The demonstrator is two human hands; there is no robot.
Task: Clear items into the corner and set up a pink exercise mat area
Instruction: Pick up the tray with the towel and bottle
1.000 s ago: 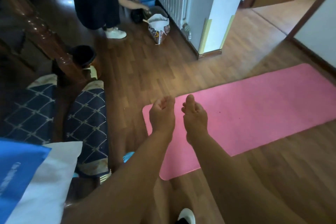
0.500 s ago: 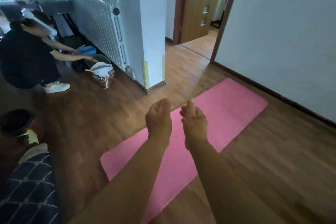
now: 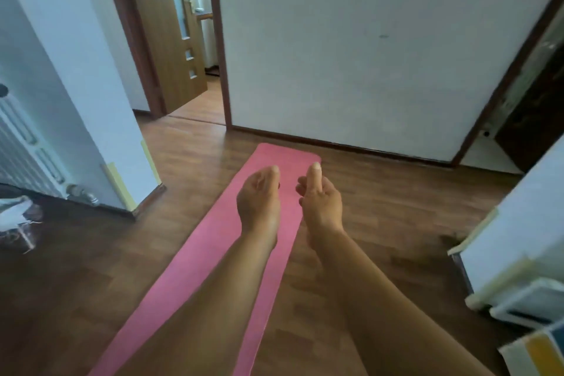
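Mat (image 3: 207, 241): pink, unrolled flat on the floor. It runs from the lower left edge of the view up to a rounded far end that lies near the wall, apart from the skirting board. Both forearms cross above it.
Left hand (image 3: 259, 200): held out in the air over the mat's far half, back of the hand up. The fingers are curled in toward the palm and grip nothing.
Right hand (image 3: 320, 203): just beside the left hand and apart from it, over the mat's right edge. One digit points straight ahead and the others are curled in. It holds nothing.
Floor (image 3: 381, 210): dark brown wood planks on both sides of the mat.
Wall (image 3: 366, 40): plain white, facing the view, with a dark skirting board along its foot.
Door (image 3: 174, 40): brown wood with small glass panes, standing open in a dark-framed doorway left of the wall. More wood floor shows beyond it.
Pillar (image 3: 91, 101): white, to the left of the mat, with yellowish tape (image 3: 117, 183) on its lower corners.
Radiator (image 3: 18, 143): white and ribbed, left of the pillar, cut off by the frame edge.
Bag (image 3: 15, 217): on the floor below the radiator at the left edge, too blurred to tell its contents.
Right doorway (image 3: 531, 107): dark frame at the far right, with the space behind it blurred.
Unit (image 3: 518, 238): white furniture at the right edge, with pale strips on its corners. Yellow and blue panels sit below it, kind unclear.
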